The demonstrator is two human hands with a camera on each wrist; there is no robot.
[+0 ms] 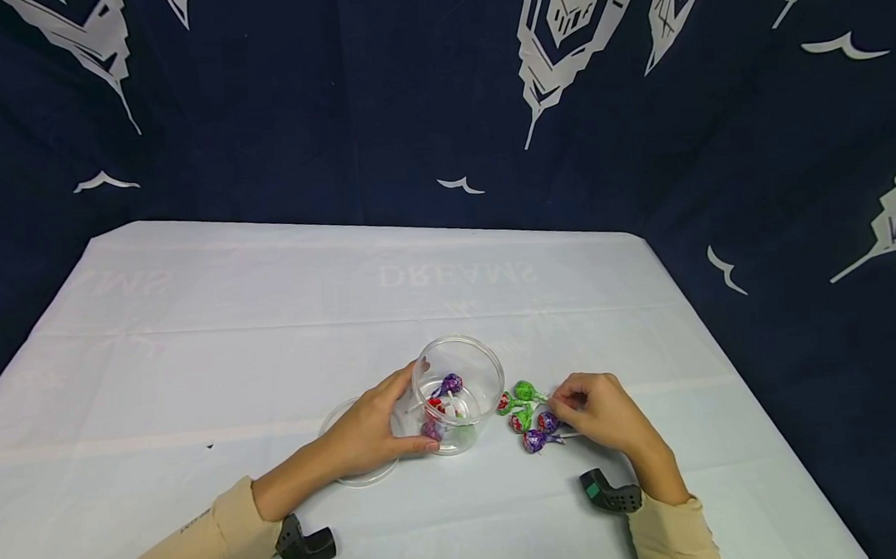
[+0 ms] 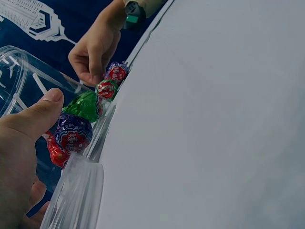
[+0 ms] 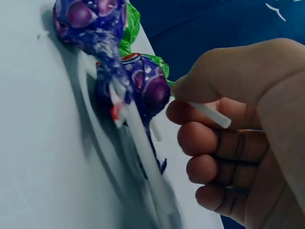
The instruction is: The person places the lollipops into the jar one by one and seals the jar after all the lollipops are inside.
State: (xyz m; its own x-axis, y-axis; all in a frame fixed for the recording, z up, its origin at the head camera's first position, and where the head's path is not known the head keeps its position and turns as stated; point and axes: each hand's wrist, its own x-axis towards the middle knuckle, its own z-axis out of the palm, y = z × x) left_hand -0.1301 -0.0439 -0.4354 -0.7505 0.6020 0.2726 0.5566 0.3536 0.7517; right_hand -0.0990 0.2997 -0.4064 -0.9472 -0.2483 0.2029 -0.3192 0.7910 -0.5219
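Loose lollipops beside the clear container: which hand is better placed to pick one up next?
Probably the right hand: it is at the loose lollipops, thumb and finger pinching a white stick, while the left hand is occupied holding the clear container.

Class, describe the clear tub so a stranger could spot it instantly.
On the white table, find the left hand. It holds a round, clear tub. Unlike the shallow clear lid nearby, the tub is deep and has lollipops inside.
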